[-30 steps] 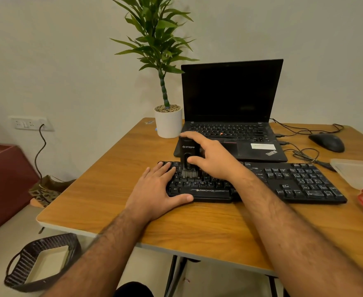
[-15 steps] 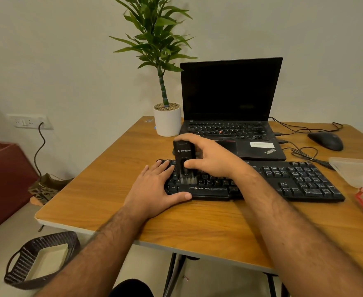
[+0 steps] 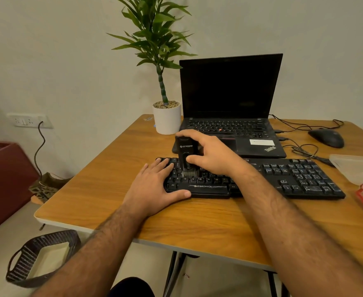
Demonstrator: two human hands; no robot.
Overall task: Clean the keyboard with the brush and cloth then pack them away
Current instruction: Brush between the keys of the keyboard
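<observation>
— Since half a second ago, what differs?

— Little: the brush (image 3: 186, 156) sits a touch farther up the key rows than before, and the left hand (image 3: 155, 185) stays where it was.

— How do the hands stand?

— The right hand (image 3: 211, 155) grips the black brush upright, thumb across its front and fingers curled over the top and far side. The bristles touch the keys in the left part of the keyboard (image 3: 283, 179). The left hand lies flat, fingers straight on the keyboard's left end, thumb along its near edge.

— Where is the keyboard itself?

— At the middle of the wooden surface (image 3: 116, 168), running from nine to three o'clock, directly in front of the person.

— And around it?

— At twelve o'clock from the keyboard stands an open laptop (image 3: 232, 103) with a dark screen, its front edge just beside the keyboard's far edge. A potted plant (image 3: 166, 116) stands at eleven o'clock, next to the laptop. A black mouse (image 3: 326, 138) lies at two o'clock with loose cables (image 3: 305, 150) near it. At three o'clock a clear plastic container (image 3: 354, 168) rests at the surface's edge. Whether the cloth is in it cannot be told. On the floor at seven o'clock sits a woven basket (image 3: 41, 258).
</observation>
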